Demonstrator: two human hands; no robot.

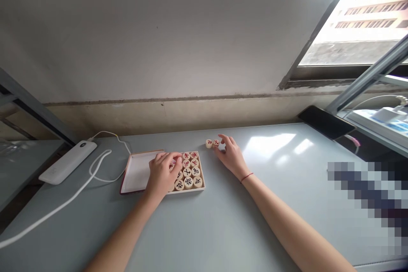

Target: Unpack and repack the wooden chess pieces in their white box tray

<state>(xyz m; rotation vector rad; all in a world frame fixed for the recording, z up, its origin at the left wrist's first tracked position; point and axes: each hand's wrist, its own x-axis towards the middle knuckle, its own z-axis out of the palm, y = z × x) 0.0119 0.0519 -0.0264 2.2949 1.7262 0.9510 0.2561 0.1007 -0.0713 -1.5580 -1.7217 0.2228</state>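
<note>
A shallow white tray (137,174) with a dark red rim lies on the grey table. Its right part holds several round wooden Chinese chess pieces (190,173) with red and black characters. My left hand (163,173) rests over the tray's middle, fingertips touching the pieces on their left side. My right hand (231,155) lies on the table to the right of the tray, its fingers touching a red-marked piece (216,142). A second loose piece (208,143) sits just left of it.
A white power bank (68,161) with a long white cable (95,170) lies at the left. A dark phone (325,122) rests at the back right near the window. A wall runs behind the table, with a metal frame at the left.
</note>
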